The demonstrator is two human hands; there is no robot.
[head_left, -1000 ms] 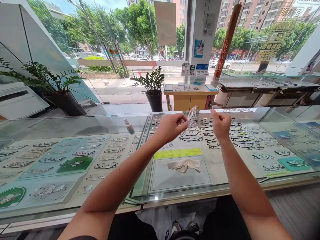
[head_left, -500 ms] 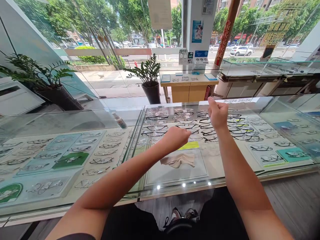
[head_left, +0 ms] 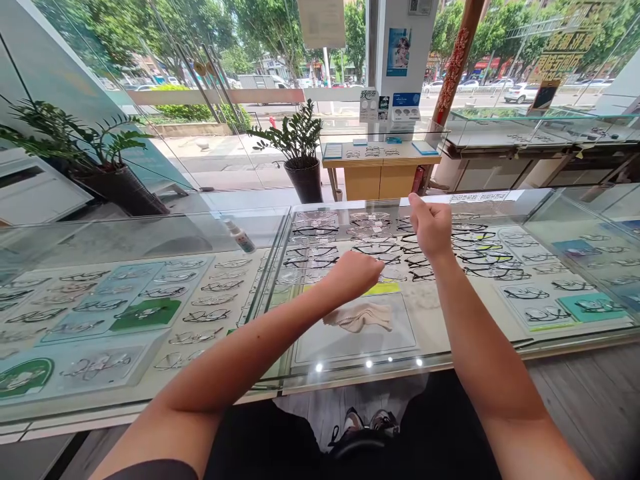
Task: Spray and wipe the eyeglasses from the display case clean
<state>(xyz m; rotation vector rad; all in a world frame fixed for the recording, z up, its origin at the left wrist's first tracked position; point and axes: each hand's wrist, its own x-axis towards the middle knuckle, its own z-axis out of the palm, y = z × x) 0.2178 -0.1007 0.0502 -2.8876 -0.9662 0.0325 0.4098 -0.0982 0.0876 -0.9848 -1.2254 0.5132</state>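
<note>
My left hand (head_left: 356, 273) is curled into a fist just above the glass counter (head_left: 450, 347), beside a yellow-green label (head_left: 387, 288). What its fingers hold, if anything, is hidden. Higher and farther back, my right hand (head_left: 430, 227) is also closed, thumb side up, over rows of dark-framed glasses (head_left: 480, 257) inside the case. Nothing shows clearly in its grip. A beige cleaning cloth (head_left: 360, 317) lies crumpled on a grey mat (head_left: 350, 347) just below my left hand.
A small spray bottle (head_left: 239, 237) lies on the glass to the left. More glasses fill the left case (head_left: 125, 307). Potted plants (head_left: 300, 157) stand behind the counter, with a wooden display table (head_left: 380, 173) beyond. My shoes show below the counter edge.
A second ago both hands held up a clear-framed pair of glasses between them. My left hand has dropped toward the counter and closed; the glasses no longer show. The right hand stayed raised.
</note>
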